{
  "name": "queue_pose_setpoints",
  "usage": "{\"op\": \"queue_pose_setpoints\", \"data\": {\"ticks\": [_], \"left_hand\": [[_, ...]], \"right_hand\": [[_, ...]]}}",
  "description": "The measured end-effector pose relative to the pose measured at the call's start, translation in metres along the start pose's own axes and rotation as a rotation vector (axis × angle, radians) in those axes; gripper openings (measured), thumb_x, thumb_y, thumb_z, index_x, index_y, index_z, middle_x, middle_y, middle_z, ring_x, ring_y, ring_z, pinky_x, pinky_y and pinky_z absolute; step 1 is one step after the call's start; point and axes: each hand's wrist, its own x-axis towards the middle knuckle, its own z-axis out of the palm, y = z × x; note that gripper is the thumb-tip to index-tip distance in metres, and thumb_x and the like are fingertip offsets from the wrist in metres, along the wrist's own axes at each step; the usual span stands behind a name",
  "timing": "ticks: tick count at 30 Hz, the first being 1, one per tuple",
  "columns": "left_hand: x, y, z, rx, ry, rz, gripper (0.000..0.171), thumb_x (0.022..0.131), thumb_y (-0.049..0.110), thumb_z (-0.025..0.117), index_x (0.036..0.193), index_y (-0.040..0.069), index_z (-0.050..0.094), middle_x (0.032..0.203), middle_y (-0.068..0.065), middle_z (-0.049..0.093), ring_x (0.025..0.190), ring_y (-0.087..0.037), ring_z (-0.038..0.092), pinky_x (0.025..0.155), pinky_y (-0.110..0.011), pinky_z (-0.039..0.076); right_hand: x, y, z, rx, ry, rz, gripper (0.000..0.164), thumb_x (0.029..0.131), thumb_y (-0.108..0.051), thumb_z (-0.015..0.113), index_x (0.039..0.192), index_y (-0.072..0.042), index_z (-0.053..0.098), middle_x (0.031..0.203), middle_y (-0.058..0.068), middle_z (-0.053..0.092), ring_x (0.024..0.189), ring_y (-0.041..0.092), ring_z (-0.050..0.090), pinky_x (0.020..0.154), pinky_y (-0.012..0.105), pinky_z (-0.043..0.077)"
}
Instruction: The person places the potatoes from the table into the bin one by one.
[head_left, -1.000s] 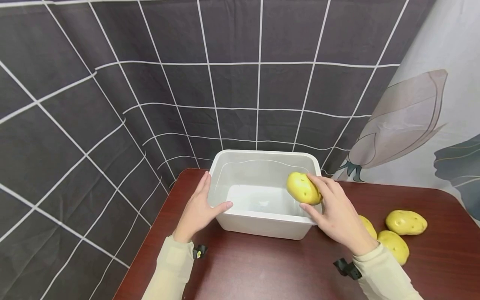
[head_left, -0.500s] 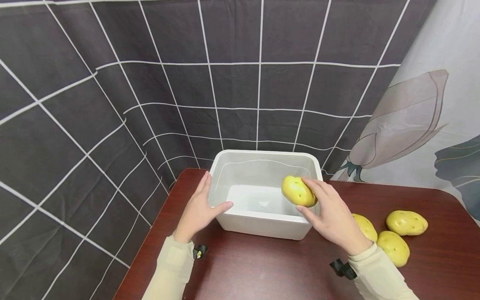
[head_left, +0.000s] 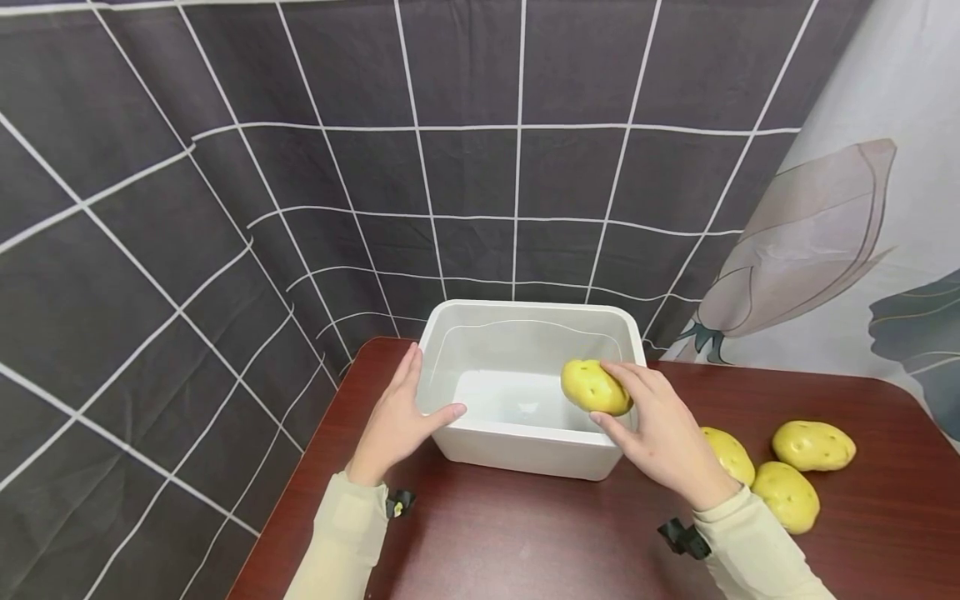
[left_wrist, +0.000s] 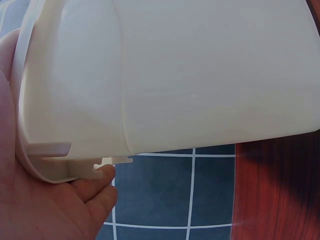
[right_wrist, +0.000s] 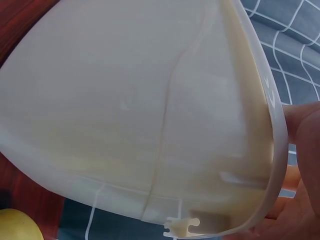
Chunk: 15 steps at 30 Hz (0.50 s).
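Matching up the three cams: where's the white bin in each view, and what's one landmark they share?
Head: the white bin sits lower middle, open side up.
Left wrist: the white bin spans the upper part, reaching the right edge.
Right wrist: the white bin fills most of the picture, from the left edge past the middle.
Shared landmark: dark grid-lined cloth; lower middle in left wrist, upper right and bottom in right wrist.

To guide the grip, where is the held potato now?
In the head view, the potato is gripped by the right hand, at the opening of the white bin, toward its right end.
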Motion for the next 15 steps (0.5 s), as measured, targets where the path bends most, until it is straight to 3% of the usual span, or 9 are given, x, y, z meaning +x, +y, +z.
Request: {"op": "queue_pose_setpoints", "data": {"ticks": [7, 15], "left_hand": [[0.0003, -0.002, 0.0, 0.01, 0.004, 0.011, 0.113, 0.081, 0.066, 0.072, 0.159, 0.001, 0.021, 0.167, -0.004, 0.017, 0.151, -0.027, 0.024, 0.116, -0.051, 0.029], [0.0002, -0.0013, 0.0002, 0.018, 0.008, 0.012, 0.112, 0.082, 0.064, 0.073, 0.159, 0.001, 0.022, 0.167, -0.005, 0.017, 0.151, -0.028, 0.024, 0.117, -0.051, 0.029]], "right_hand": [[-0.0006, -0.0009, -0.0001, -0.008, 0.0, 0.004, 0.054, 0.085, -0.015, 0.079, 0.134, -0.001, 0.059, 0.129, 0.018, 0.06, 0.119, 0.035, 0.052, 0.095, 0.054, 0.045], [-0.0007, 0.0007, -0.0043, -0.013, 0.064, -0.014, 0.052, 0.083, -0.012, 0.08, 0.131, -0.001, 0.062, 0.126, 0.018, 0.06, 0.116, 0.035, 0.053, 0.093, 0.052, 0.045]]}}
